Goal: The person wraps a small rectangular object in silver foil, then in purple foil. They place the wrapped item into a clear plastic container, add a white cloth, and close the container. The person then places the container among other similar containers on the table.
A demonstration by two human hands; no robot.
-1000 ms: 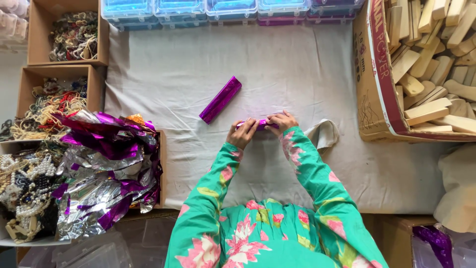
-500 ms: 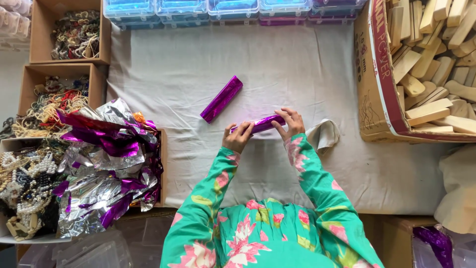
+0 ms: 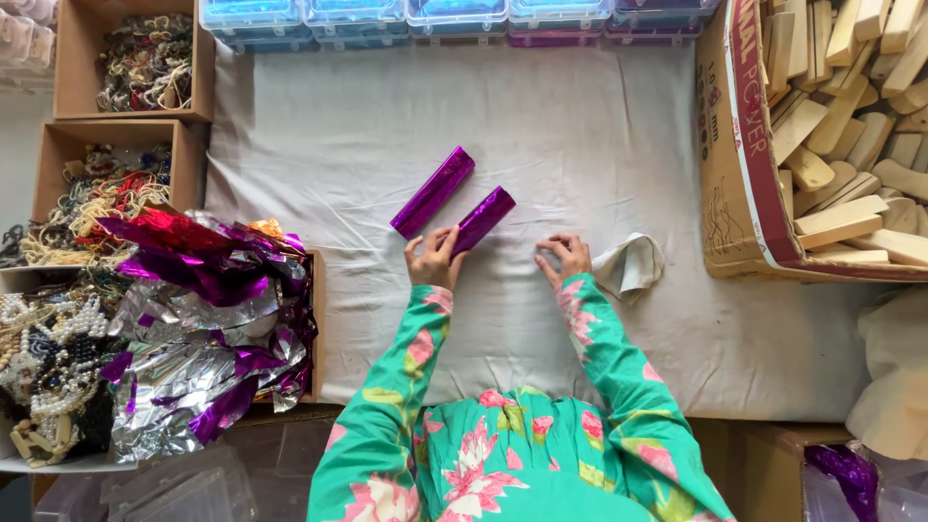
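On cloth (image 3: 599,145): two purple bars; left hand (image 3: 432,259) touching nearer bar (image 3: 482,219).

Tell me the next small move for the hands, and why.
Probably let the left hand release the purple wrapped block beside the other wrapped block; they lie nearly parallel on the cloth. The right hand rests empty near the crumpled rag.

Brown cardboard box (image 3: 735,145) with red stripe at right, purple foil-wrapped package (image 3: 482,220)

Purple foil-wrapped stick (image 3: 482,220), lying diagonally
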